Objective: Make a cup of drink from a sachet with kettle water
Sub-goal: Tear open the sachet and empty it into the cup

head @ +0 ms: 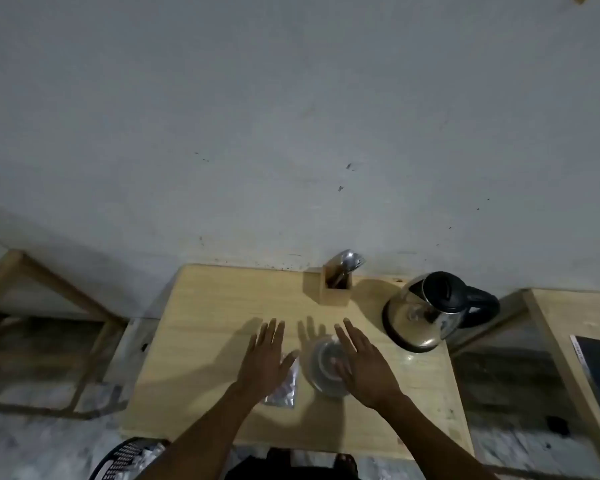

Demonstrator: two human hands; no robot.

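A clear glass cup [323, 370] stands in the middle of the wooden table [215, 306]. A silvery sachet [284, 389] lies flat just left of it. My left hand [267, 358] hovers over the sachet, fingers spread, holding nothing. My right hand [364, 362] is spread above the cup's right side, partly covering it, and holds nothing. A steel kettle [426, 313] with a black lid and handle sits on its base at the table's right rear.
A wooden holder [333, 289] with a metal spoon [349, 261] stands by the wall behind the cup. A black mesh basket [125, 459] sits on the floor at lower left. Wooden frames flank the table on both sides.
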